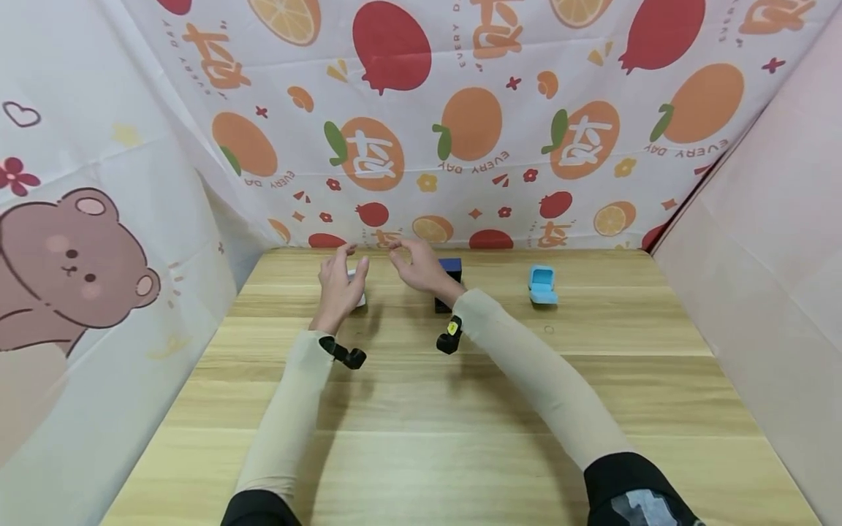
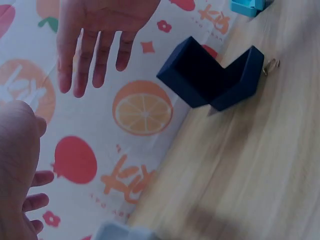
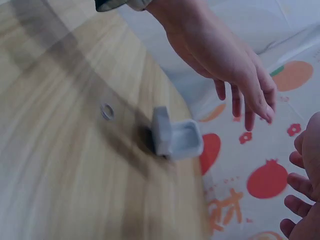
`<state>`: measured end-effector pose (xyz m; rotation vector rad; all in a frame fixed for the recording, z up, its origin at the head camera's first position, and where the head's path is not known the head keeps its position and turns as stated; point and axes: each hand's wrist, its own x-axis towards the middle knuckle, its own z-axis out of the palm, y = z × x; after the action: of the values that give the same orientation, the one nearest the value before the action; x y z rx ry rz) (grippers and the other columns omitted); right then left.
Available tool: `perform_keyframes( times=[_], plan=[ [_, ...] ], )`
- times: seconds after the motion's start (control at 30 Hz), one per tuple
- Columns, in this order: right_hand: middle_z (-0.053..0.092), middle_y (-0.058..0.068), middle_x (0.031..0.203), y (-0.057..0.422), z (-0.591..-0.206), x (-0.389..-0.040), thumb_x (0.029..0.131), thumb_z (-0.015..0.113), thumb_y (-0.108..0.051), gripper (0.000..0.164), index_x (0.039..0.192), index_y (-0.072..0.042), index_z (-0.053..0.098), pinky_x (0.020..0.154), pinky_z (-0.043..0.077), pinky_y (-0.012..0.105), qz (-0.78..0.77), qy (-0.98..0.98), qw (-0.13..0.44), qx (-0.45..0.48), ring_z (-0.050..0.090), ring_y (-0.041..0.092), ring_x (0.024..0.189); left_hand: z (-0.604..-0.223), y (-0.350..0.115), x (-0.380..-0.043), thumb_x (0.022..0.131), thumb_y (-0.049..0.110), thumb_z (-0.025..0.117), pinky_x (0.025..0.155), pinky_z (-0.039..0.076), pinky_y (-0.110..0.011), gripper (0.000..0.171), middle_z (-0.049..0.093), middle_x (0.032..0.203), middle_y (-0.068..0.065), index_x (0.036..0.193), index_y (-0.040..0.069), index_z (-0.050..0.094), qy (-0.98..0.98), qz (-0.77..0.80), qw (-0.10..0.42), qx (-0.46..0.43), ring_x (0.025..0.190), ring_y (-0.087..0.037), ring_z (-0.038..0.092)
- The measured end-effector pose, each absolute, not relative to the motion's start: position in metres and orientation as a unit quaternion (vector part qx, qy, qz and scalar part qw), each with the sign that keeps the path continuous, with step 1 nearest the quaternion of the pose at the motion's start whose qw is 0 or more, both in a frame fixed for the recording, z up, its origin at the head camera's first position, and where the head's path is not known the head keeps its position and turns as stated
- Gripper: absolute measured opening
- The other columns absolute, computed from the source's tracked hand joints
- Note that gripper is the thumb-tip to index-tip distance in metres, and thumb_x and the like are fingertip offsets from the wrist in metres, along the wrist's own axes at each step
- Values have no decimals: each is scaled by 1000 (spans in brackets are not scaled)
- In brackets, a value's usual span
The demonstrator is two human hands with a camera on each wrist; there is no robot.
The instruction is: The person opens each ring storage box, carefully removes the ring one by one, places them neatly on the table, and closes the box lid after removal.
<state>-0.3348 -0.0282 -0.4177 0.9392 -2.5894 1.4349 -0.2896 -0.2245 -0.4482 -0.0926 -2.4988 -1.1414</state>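
My left hand (image 1: 338, 288) hovers at the far side of the table, by the white ring box (image 3: 185, 140), with its fingers relaxed. To its right is my right hand (image 1: 421, 269), held up with fingers loosely extended and its wrist partly covering the dark blue ring box (image 2: 215, 80). Neither hand holds anything, and the two stay apart. Both boxes stand with lids raised. One ring (image 2: 271, 66) lies beside the dark blue box; another ring (image 3: 107, 111) lies before the white one.
Farther right on the wooden table (image 1: 421, 438) stands a light blue ring box (image 1: 542, 285), lid up, with a thin ring (image 1: 549, 329) in front of it. A fruit-print cloth (image 1: 408, 146) hangs along the back edge, and pale cloths flank both sides.
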Motion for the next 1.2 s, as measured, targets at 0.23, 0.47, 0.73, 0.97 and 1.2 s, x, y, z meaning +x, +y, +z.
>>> perform_keyframes(
  times=[0.23,0.47,0.73,0.97,1.2],
  plan=[
    [63,11,140,-4,-410,-343,109,44,-24,35,131,-8,65,120,32,52,445,-849,52,281,50,28,138,-440,-207,-295,107,35,47,116,20,-60,50,50,149,-24,146,4,45,-899,-393,184,-51,138,-45,34],
    [66,14,135,17,-402,-353,107,45,-22,35,128,-5,67,115,39,48,428,-860,85,263,55,30,133,-436,-193,-304,108,39,43,119,18,-62,54,47,153,-21,151,7,42,-913,-362,177,-60,145,-44,32],
    [62,12,141,41,-402,-353,107,45,-28,36,128,-9,67,111,31,62,405,-884,81,219,50,32,135,-432,-181,-308,108,36,43,115,22,-62,50,50,150,-21,147,6,46,-919,-346,176,-73,140,-44,34],
    [58,11,141,56,-400,-359,108,43,-31,36,127,-10,66,109,31,60,392,-894,82,200,44,35,135,-430,-180,-317,109,38,42,114,21,-64,52,45,156,-20,150,6,44,-921,-335,183,-77,141,-43,33],
    [57,14,146,72,-411,-364,107,43,-28,37,128,-8,65,111,30,62,395,-895,80,191,44,37,135,-427,-170,-320,109,36,40,121,14,-63,51,48,154,-21,151,8,43,-929,-321,163,-83,148,-43,29]
  ],
)
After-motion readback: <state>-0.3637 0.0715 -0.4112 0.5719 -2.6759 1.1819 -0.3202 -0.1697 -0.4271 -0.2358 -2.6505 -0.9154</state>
